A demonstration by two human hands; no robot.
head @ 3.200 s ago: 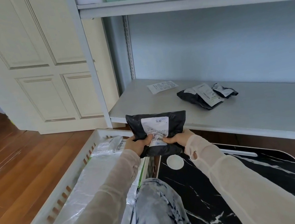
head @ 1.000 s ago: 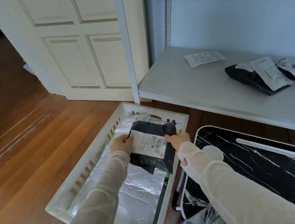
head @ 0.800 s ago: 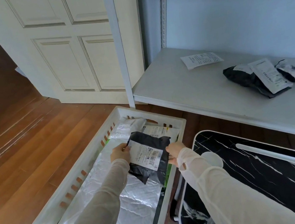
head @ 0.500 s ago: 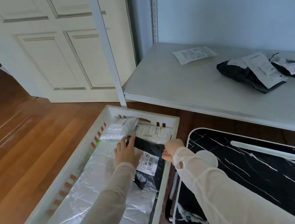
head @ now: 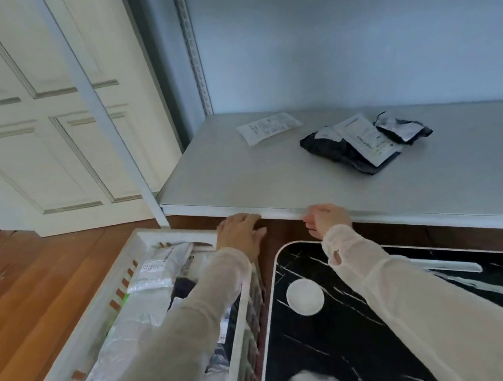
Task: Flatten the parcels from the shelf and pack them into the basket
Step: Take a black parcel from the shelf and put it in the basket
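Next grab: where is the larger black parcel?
Head view: the larger black parcel lies on the shelf, between the paper slip and a smaller black parcel.

The basket [head: 179, 232] is made of smooth white plastic. The shelf [head: 242, 178] is covered with pale, matt paint. The black parcel [head: 330, 149] on its far right part is wrapped in wrinkled, slightly shiny plastic film, and a paper label [head: 367, 139] is stuck on it. The wooden floor [head: 35, 296] at the left is polished. The marbled black board [head: 342, 347] at the near right is glossy.
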